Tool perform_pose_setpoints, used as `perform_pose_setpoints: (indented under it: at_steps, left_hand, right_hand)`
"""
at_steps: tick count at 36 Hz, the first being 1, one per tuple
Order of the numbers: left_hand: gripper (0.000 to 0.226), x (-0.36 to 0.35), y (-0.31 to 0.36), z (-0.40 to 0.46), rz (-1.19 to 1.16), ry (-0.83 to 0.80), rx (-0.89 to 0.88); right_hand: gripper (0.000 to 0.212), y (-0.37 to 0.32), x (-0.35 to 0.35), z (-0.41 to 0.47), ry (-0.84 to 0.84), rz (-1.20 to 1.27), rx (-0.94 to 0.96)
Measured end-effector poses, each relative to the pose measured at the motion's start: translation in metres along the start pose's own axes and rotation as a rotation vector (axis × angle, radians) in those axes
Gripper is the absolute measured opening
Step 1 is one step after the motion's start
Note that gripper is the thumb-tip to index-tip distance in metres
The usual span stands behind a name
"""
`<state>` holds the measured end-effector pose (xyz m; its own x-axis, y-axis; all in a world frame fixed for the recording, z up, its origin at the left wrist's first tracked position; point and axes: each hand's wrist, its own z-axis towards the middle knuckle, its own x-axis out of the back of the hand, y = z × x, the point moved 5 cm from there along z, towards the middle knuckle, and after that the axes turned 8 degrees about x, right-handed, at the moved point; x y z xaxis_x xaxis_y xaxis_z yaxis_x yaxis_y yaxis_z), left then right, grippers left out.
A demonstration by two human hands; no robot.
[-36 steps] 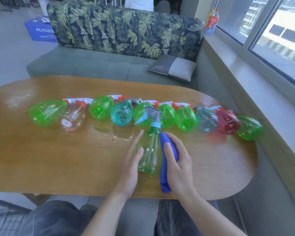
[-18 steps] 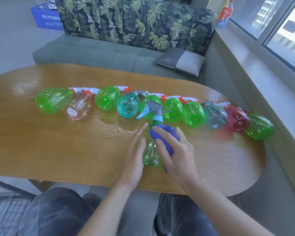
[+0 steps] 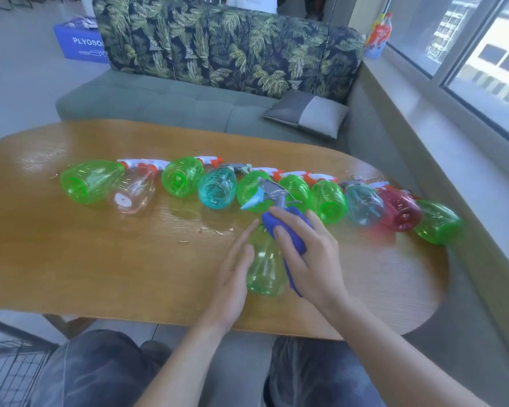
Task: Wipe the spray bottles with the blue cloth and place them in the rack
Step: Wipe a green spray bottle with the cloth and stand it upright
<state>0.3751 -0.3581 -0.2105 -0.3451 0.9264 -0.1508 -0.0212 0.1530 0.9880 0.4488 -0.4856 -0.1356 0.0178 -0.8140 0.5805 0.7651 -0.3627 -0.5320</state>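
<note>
The blue cloth [image 3: 288,230] covers the neck and shoulder of the green bottle [image 3: 265,271], and the right hand [image 3: 312,259] hides most of the cloth itself. The bottle's left side slips behind the left hand [image 3: 232,274]. Far right, the row's teal bottle [image 3: 363,205] and red bottle [image 3: 400,214] are smeared with blur. The blue box [image 3: 81,42] has its lettering cut short by the sofa [image 3: 224,48]. Bottom left, a wire rack [image 3: 9,374] runs off the frame edge.

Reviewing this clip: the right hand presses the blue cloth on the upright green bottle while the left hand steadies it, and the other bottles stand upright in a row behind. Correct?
Not quite. In the head view the other bottles lie on their sides. The right hand does press the blue cloth on the upright green bottle, left hand steadying.
</note>
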Motion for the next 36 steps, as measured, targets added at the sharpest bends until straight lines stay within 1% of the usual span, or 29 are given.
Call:
perform_pose_setpoints:
  at_steps: [2,4,9,12,16,19,22,24,27,29,31,33,36]
  left_hand:
    - [0.044,-0.001,0.001,-0.001,-0.012,-0.005,-0.009]
    - [0.043,0.0,0.0,0.0,-0.017,0.003,-0.009]
    - [0.04,0.002,-0.005,0.001,-0.032,0.026,0.019]
    - [0.036,0.003,-0.005,0.001,-0.066,0.011,0.013]
    - [0.045,0.006,-0.006,0.002,-0.065,0.008,0.029]
    - [0.05,0.008,-0.001,0.0,-0.024,0.031,-0.001]
    - [0.049,0.007,0.001,-0.002,-0.032,0.023,-0.014]
    - [0.048,0.006,-0.002,-0.002,-0.053,0.009,0.005]
    - [0.046,0.005,-0.003,-0.001,-0.033,0.011,0.018]
    - [0.044,0.003,-0.002,-0.001,-0.008,0.007,0.01]
    - [0.04,0.002,-0.003,0.0,0.01,-0.007,-0.001]
    - [0.041,0.001,-0.003,0.0,0.02,-0.006,-0.009]
    - [0.045,0.003,-0.003,0.002,-0.018,0.02,-0.005]
  right_hand:
    - [0.033,0.004,-0.01,0.008,-0.043,-0.048,-0.065]
    - [0.036,0.002,-0.015,0.011,-0.071,-0.102,-0.047]
    - [0.034,-0.004,-0.012,0.004,-0.108,-0.142,0.097]
    - [0.031,-0.011,-0.009,-0.009,-0.124,-0.131,0.21]
    - [0.029,-0.021,-0.012,-0.037,-0.173,-0.116,0.376]
    - [0.028,-0.027,-0.013,-0.055,-0.232,-0.117,0.511]
    - [0.027,-0.026,-0.007,-0.057,-0.224,-0.134,0.562]
    - [0.028,-0.023,-0.002,-0.049,-0.15,-0.089,0.49]
    - [0.029,-0.015,0.009,-0.026,0.043,0.045,0.248]
    - [0.03,-0.007,0.01,-0.01,0.11,0.043,0.085]
    - [0.03,0.001,0.001,-0.001,0.07,0.036,-0.019]
    - [0.031,0.005,-0.011,-0.002,0.023,0.041,-0.072]
    - [0.032,0.0,-0.015,-0.01,0.024,0.012,-0.019]
